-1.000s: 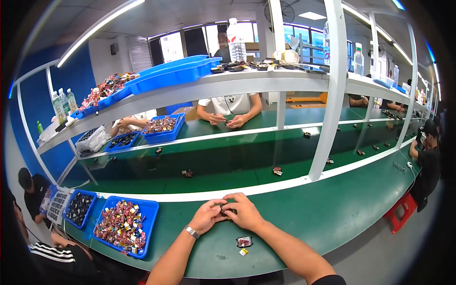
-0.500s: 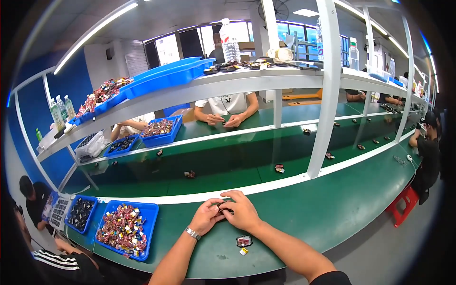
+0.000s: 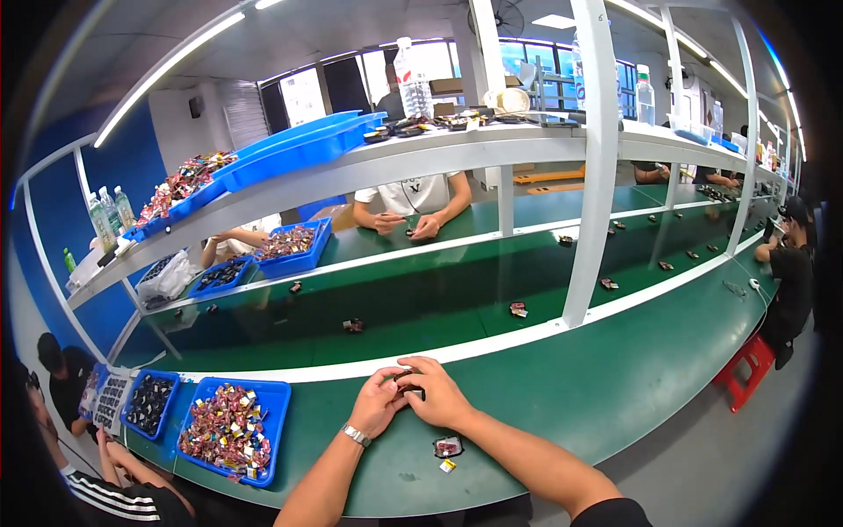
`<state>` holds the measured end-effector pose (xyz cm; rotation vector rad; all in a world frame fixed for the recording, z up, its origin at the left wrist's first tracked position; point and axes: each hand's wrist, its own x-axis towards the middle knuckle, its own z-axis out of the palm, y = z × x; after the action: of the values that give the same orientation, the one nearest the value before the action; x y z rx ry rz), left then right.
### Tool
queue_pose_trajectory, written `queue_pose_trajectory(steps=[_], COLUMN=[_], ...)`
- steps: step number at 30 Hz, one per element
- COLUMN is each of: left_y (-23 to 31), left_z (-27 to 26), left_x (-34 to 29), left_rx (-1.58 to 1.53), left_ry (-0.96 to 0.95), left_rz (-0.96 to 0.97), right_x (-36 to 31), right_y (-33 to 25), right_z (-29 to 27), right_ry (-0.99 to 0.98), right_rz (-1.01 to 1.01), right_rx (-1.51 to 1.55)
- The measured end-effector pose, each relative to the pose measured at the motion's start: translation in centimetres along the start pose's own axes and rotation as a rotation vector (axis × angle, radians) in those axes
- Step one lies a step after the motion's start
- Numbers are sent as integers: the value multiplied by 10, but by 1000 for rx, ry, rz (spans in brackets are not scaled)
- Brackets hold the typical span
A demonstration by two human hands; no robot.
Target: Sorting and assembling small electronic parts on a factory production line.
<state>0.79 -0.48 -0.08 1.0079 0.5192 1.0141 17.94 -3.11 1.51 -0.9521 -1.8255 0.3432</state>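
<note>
My left hand [image 3: 376,404] and my right hand [image 3: 442,402] meet over the green bench [image 3: 544,386], fingers curled around a small black part [image 3: 413,392]. Much of that part is hidden by the fingers. Closer to me, beside my right forearm, lies a small black-framed piece [image 3: 446,447] with a reddish and silvery middle. A small yellow-and-white piece [image 3: 448,465] pokes out at its near side. To the left of my hands stands a blue tray [image 3: 283,413] heaped with small reddish, white and yellow pieces.
A smaller blue tray [image 3: 172,406] holds black parts at the far left. Beyond a white rail runs a green conveyor [image 3: 421,321] carrying scattered small assemblies. White posts [image 3: 594,176] support an overhead shelf [image 3: 492,151]. Co-workers sit opposite, at left and at right; a red stool [image 3: 746,373] stands right.
The black part shows at a slightly different angle between my fingers. At lower left a co-worker's arm has moved forward. The whole view has shifted slightly.
</note>
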Motion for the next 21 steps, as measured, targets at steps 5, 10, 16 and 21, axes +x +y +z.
queue_pose_trajectory(steps=[5, 10, 16, 21], left_y=[1, 5, 6, 7], left_z=[-4, 3, 2, 1], left_x=[0, -1, -2, -1], left_rx=[-10, -13, -26, -7], left_ry=[-2, 11, 29, 0], left_rz=[-25, -54, -71, -72], right_x=[4, 6, 9, 10], right_y=[-5, -3, -11, -8], right_z=[-3, -7, -8, -2], right_ry=[47, 73, 21, 24], right_rz=[-113, -180, -186, -199], right_rx=[-117, -198, -258, -331])
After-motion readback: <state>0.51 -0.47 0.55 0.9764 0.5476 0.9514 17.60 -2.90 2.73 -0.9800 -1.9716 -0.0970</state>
